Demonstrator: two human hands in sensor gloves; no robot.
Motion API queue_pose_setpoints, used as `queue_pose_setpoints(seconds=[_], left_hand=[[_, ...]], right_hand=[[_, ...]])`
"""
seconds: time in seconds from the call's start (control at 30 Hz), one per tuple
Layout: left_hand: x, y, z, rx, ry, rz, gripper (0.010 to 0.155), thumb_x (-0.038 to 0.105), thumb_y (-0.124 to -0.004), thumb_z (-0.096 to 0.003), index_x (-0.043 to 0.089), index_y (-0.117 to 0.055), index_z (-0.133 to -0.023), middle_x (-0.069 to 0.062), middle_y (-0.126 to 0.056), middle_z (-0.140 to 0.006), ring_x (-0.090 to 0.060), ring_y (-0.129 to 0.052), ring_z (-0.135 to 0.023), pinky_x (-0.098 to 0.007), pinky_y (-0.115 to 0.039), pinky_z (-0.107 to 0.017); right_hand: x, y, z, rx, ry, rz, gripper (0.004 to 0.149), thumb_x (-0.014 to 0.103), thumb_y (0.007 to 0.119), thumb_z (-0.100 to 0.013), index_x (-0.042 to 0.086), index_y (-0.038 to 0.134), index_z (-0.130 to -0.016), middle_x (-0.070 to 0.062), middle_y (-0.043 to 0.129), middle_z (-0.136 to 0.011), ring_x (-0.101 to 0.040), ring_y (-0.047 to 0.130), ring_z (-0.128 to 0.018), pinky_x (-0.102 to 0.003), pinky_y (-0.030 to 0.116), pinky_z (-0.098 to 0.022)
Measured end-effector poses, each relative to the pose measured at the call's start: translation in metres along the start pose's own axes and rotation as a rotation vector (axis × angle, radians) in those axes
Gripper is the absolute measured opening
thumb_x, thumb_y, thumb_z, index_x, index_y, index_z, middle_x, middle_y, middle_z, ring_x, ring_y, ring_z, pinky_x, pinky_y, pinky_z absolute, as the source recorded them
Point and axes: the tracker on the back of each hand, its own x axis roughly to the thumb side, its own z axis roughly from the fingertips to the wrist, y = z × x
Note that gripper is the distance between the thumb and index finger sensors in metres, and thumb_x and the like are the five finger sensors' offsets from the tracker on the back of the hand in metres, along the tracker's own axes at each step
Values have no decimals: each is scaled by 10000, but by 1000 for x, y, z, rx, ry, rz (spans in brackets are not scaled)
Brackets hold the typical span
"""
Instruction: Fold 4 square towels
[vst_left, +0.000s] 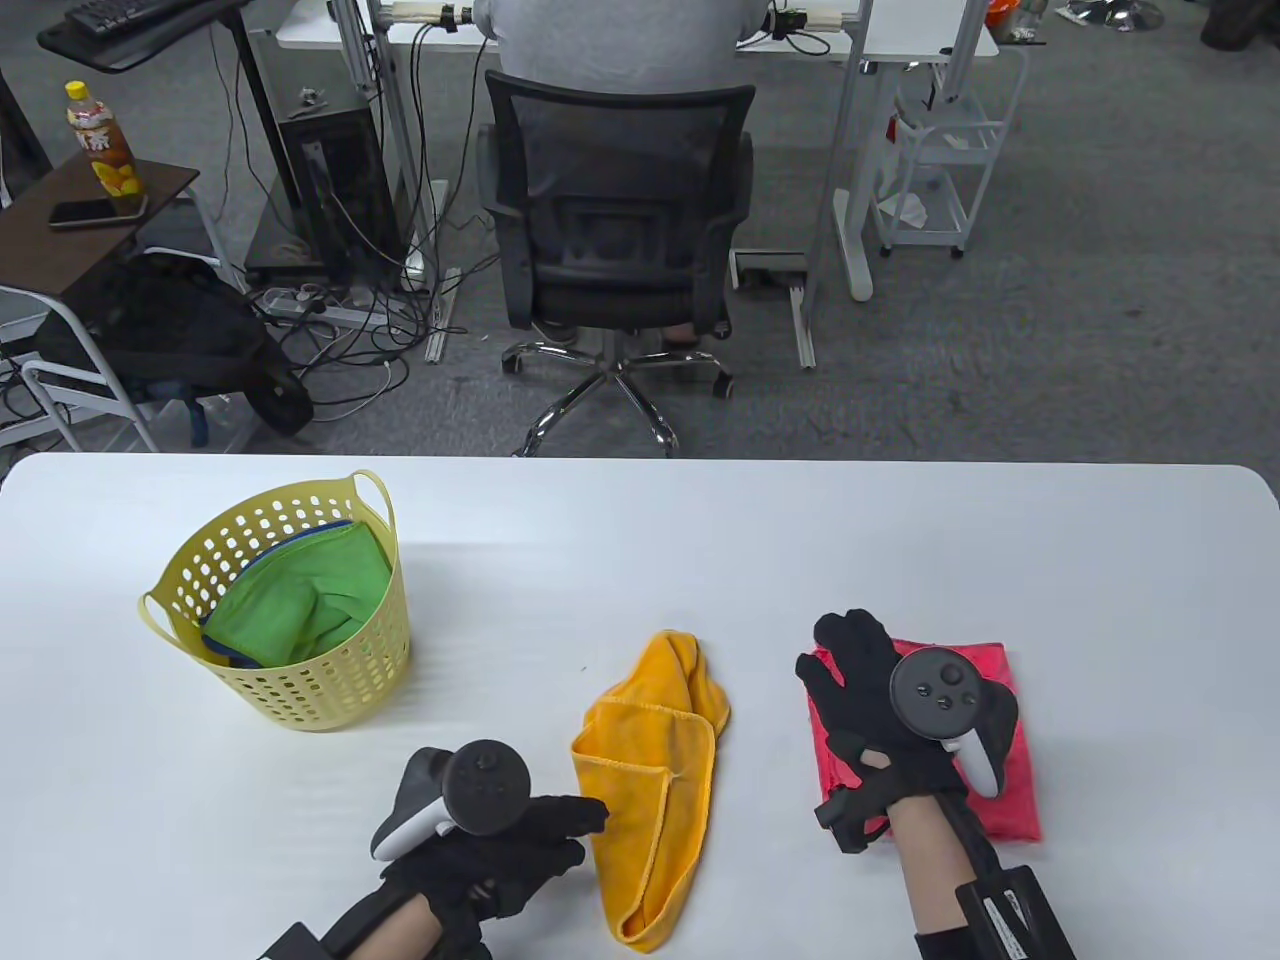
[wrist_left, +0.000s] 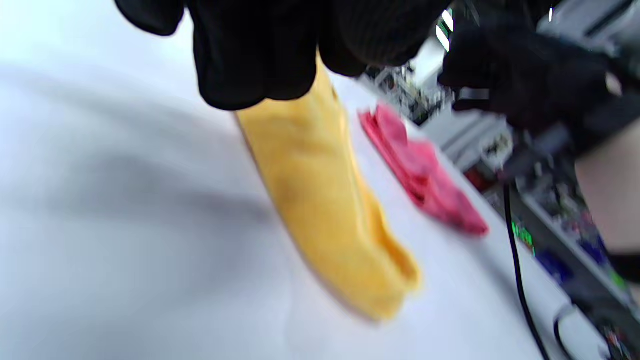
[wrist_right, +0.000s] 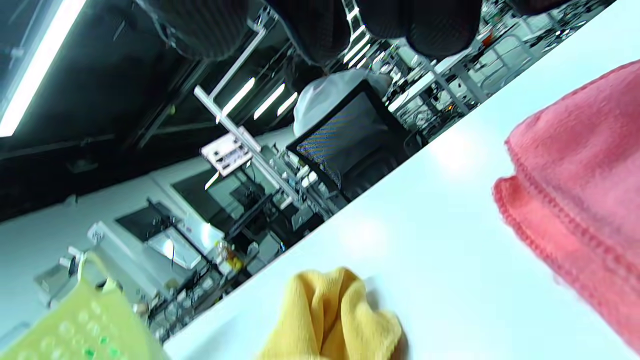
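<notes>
We are pressing the right hand (vst_left: 880, 700), fingers spread flat, on the folded red towel (vst_left: 1000, 800) near the desk's (vst_left: 640, 520) front edge. The left hand (vst_left: 520, 840) is pinching the yellow towel's (vst_left: 650, 790) left edge. Green towel (vst_left: 310, 595) is sitting in the yellow basket (vst_left: 330, 680), left side.

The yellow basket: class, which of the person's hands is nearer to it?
Left. The left hand lies below and right of the yellow basket; the right hand rests further right on the red towel.

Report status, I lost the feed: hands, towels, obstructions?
Left hand touching yellow towel's edge, grip unclear. Right hand flat on folded red towel. Green towel in basket. Nothing obstructing.
</notes>
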Motion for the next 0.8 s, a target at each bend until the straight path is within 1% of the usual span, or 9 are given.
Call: queue_pose_setpoints(seconds=[0.1, 0.23, 0.33, 0.43, 0.5, 0.6, 0.7, 0.77, 0.8], left_hand=[[8, 13, -3, 75, 82, -66, 531, 414, -754, -556, 365, -659, -1076, 7, -739, -1118, -298, -799, -1010, -557, -512, -857], [28, 8, -29, 160, 140, -287, 554, 435, -788, -536, 398, -655, -1073, 17, -734, -1099, -298, -761, -1006, -556, -499, -855], [40, -12, -54, 155, 150, -424, 584, 458, -813, -516, 435, -639, -1072, 3, -639, -1149, -309, -658, -1063, -573, -439, -866], [44, -30, -70, 142, 154, -492, 624, 482, -831, -495, 469, -607, -1077, -5, -520, -1199, -320, -514, -1115, -580, -358, -877], [40, -40, -76, 112, 155, -478, 624, 480, -847, -487, 459, -619, -1068, -18, -476, -1211, -328, -468, -1124, -581, -339, -877], [34, -48, -78, 115, 168, -485, 600, 466, -855, -488, 451, -619, -1039, -15, -449, -1212, -324, -455, -1123, -578, -345, -876], [32, -48, -78, 122, 161, -453, 490, 441, -861, -497, 467, -678, -952, 8, -466, -1206, -307, -476, -1124, -560, -358, -885], [31, -44, -76, 147, 157, -434, 435, 436, -865, -498, 462, -716, -905, 23, -511, -1196, -297, -524, -1120, -557, -387, -888], [30, -42, -75, 151, 153, -429, 425, 438, -866, -496, 459, -725, -897, 25, -544, -1190, -295, -582, -1117, -563, -418, -885]], right_hand=[[13, 18, -1, 125, -19, 93, 569, 338, 769, -547, 91, 674, -1051, -366, 588, -1092, -549, 665, -908, -781, 462, -618], [21, 52, -2, 154, 6, 295, 546, 318, 790, -537, 124, 702, -1040, -351, 631, -1077, -520, 709, -884, -779, 459, -621], [18, 83, -1, 178, 18, 444, 606, 376, 801, -523, 115, 678, -1055, -376, 497, -1131, -591, 544, -959, -799, 400, -619], [13, 106, -5, 236, 32, 491, 678, 414, 810, -507, 121, 615, -1087, -382, 341, -1163, -630, 359, -995, -816, 331, -612], [11, 117, -7, 282, 43, 492, 702, 432, 811, -501, 120, 602, -1093, -387, 290, -1163, -640, 275, -994, -822, 296, -605], [11, 128, -10, 317, 65, 489, 711, 430, 811, -501, 101, 597, -1094, -389, 273, -1160, -641, 256, -992, -825, 285, -600], [11, 132, -11, 304, 70, 464, 548, 361, 826, -505, 140, 729, -996, -367, 373, -1155, -628, 345, -995, -821, 316, -599], [14, 126, -10, 224, 50, 433, 388, 327, 825, -506, 152, 867, -850, -333, 499, -1146, -606, 426, -997, -815, 330, -604], [15, 122, -9, 206, 41, 427, 372, 342, 824, -504, 158, 892, -821, -323, 548, -1139, -600, 459, -996, -815, 338, -606]])
